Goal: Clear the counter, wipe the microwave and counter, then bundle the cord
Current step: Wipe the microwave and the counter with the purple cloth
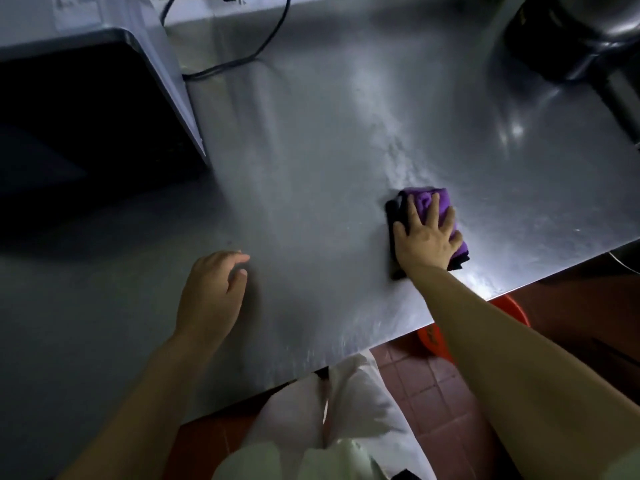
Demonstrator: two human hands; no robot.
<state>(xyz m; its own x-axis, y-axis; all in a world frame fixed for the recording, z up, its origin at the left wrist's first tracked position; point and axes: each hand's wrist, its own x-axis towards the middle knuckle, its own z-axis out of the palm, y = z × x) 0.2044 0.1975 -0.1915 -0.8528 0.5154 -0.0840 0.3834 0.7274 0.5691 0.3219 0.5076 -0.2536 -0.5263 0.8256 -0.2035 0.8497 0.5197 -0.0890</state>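
Observation:
My right hand (427,237) presses flat, fingers spread, on a folded purple and black cloth (424,199) lying on the steel counter (311,168) close to its front edge. My left hand (211,296) rests on the counter to the left, fingers loosely curled, holding nothing. The microwave (86,98) stands at the far left, its dark door facing me. Its black cord (266,43) runs from behind it across the back of the counter up toward the wall.
A dark, rounded metal appliance (571,39) stands at the back right corner. Below the counter's front edge are red floor tiles (426,393) and an orange bucket (433,337). A wet streak shines on the steel above the cloth.

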